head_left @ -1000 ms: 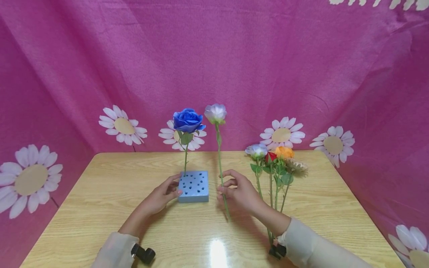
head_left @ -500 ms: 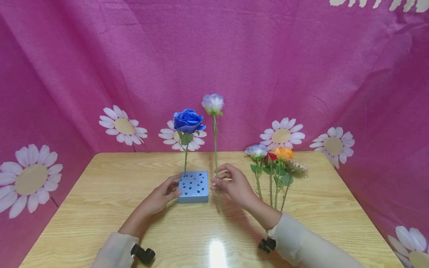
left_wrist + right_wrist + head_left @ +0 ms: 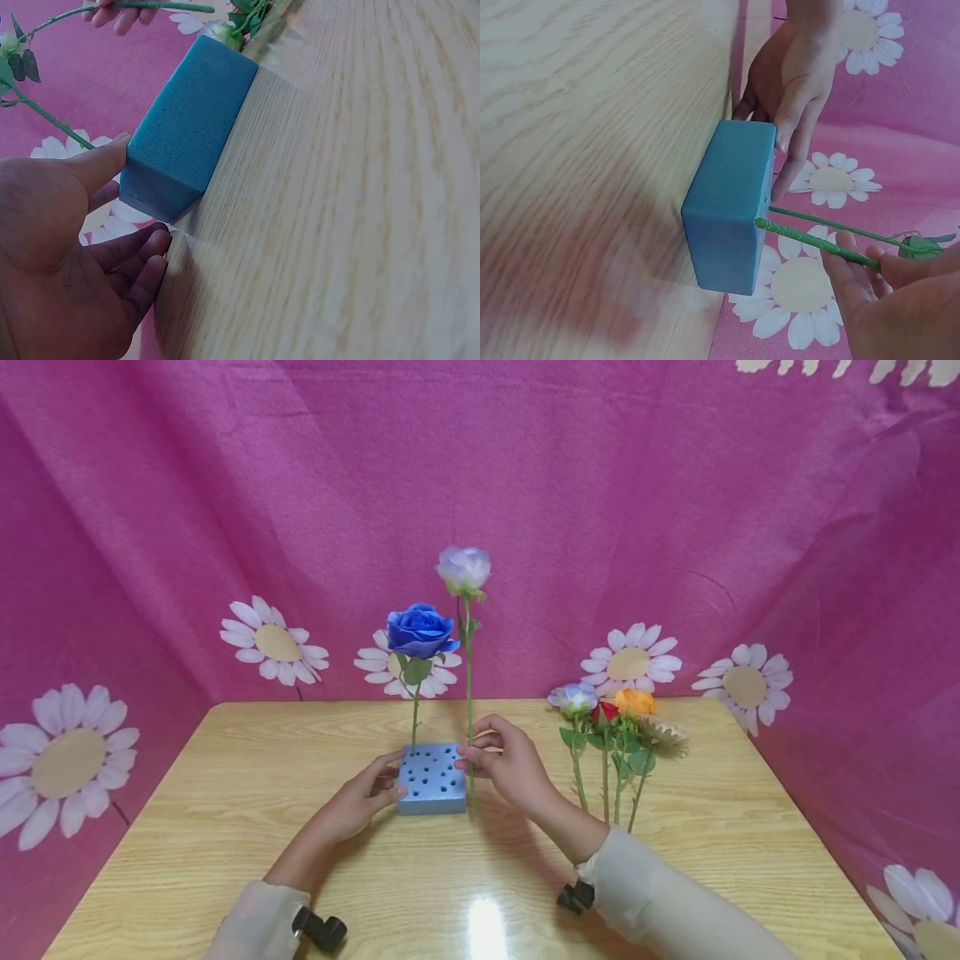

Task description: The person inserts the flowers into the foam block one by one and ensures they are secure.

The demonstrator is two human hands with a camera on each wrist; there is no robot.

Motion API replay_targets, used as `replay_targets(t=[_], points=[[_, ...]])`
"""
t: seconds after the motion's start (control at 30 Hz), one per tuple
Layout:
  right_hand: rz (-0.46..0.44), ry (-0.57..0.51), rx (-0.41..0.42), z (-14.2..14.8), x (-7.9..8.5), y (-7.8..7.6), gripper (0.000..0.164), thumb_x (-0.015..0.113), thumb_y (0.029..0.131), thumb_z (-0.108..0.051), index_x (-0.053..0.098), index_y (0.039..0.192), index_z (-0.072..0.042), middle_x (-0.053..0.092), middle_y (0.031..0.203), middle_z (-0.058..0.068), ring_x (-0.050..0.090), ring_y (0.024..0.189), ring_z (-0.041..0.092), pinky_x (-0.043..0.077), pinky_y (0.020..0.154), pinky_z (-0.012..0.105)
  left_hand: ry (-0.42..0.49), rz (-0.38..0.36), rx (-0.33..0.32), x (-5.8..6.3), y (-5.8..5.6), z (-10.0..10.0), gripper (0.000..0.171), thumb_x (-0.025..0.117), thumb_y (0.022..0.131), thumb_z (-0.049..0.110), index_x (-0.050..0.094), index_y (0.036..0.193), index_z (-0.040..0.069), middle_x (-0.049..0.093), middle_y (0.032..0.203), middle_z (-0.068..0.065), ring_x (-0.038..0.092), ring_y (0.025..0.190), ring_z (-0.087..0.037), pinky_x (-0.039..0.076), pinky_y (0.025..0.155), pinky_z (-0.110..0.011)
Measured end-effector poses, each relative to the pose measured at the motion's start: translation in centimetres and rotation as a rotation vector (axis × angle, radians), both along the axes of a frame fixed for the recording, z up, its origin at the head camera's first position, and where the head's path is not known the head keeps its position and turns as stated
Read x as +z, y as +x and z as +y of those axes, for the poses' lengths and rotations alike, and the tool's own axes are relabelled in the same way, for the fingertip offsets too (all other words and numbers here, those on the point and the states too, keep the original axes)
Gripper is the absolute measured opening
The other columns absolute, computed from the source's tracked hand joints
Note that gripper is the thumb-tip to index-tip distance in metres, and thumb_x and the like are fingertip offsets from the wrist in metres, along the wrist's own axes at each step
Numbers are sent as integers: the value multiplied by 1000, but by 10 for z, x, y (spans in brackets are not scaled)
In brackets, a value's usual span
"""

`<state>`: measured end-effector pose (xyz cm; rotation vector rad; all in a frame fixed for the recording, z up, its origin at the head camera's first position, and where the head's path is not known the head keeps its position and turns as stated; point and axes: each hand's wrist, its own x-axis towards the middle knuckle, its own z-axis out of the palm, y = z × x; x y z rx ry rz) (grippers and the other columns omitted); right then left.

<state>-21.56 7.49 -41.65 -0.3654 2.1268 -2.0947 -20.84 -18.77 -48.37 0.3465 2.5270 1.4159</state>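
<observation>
A light blue foam block, its top dotted with small holes, sits on the table. My left hand holds the block by its left side, the thumb near the front corner. A blue rose stands upright in a hole at the back left. My right hand pinches the green stem of a pale lilac flower, upright by the block's right edge. In the right wrist view the stem's cut end shows close to the block's top edge, outside any hole.
On the wooden table, to the right, lie several flowers: a pale lilac one, a red one, an orange one and a beige one. Behind hangs a pink cloth with printed daisies.
My right hand has moved left and away from me with the lilac flower, bringing the stem from right of the block to its right edge. The left hand and block have stayed put.
</observation>
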Motion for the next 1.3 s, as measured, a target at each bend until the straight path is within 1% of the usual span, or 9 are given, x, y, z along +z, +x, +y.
replay_targets(t=[0.1, 0.2, 0.33, 0.5, 0.63, 0.83, 1.0, 1.13, 1.3], points=[[8, 0, -23, -4, 1, -3, 18, 65, 96, 9, 55, 110, 4, 70, 100, 31, 73, 94, 48, 60, 86, 52, -1, -4, 3, 0, 0, 0, 61, 60, 106, 25, 34, 161, 17, 49, 151, -24, 50, 136, -42, 37, 115, -60], [5, -13, -40, -9, 1, -7, 18, 65, 96, 9, 55, 110, 4, 68, 102, 35, 73, 94, 48, 60, 85, 53, -3, -8, 2, 1, 0, 0, 61, 60, 106, 26, 34, 161, 17, 49, 151, -24, 50, 135, -42, 37, 115, -60], [7, -32, -57, -15, 0, -10, 18, 65, 96, 11, 56, 110, 5, 68, 102, 34, 75, 93, 44, 59, 86, 54, -11, -12, 2, 0, -1, -1, 61, 60, 106, 28, 34, 161, 18, 50, 151, -23, 51, 134, -41, 37, 115, -60], [18, -54, -79, -22, 0, -14, 17, 64, 95, 12, 56, 108, 7, 71, 96, 30, 76, 88, 39, 59, 87, 54, -10, -8, -9, 0, -2, -1, 61, 59, 106, 28, 34, 161, 16, 50, 150, -23, 50, 135, -41, 37, 115, -59], [14, -67, -91, -26, 0, -19, 16, 65, 95, 12, 57, 107, 4, 72, 96, 30, 77, 86, 35, 60, 86, 53, -4, -7, -11, -1, -2, -1, 61, 59, 106, 27, 34, 161, 16, 49, 151, -24, 50, 135, -41, 37, 115, -59], [34, -50, -99, -32, 0, -25, 17, 63, 96, 11, 58, 111, 4, 74, 97, 29, 77, 90, 37, 61, 84, 46, 3, -9, -11, -1, -2, -1, 61, 59, 106, 26, 33, 161, 15, 49, 151, -24, 50, 135, -41, 37, 115, -59], [56, -29, -113, -37, -3, -30, 15, 63, 97, 11, 58, 110, 5, 74, 98, 29, 77, 91, 36, 62, 83, 43, 0, -7, -9, -1, -1, -1, 61, 60, 106, 26, 34, 161, 16, 49, 151, -23, 50, 135, -41, 37, 115, -59], [49, -57, -110, -42, -4, -35, 15, 62, 97, 11, 58, 110, 6, 74, 100, 31, 76, 95, 39, 61, 86, 47, -7, -4, -5, -1, -1, -1, 61, 60, 106, 26, 34, 161, 16, 49, 151, -23, 50, 136, -41, 37, 115, -59], [52, -57, -124, -48, -4, -40, 17, 61, 98, 10, 56, 114, 8, 74, 101, 30, 76, 96, 37, 61, 86, 45, -8, 5, -8, -1, -1, 0, 61, 60, 106, 26, 34, 160, 16, 50, 151, -24, 50, 135, -41, 38, 115, -59]])
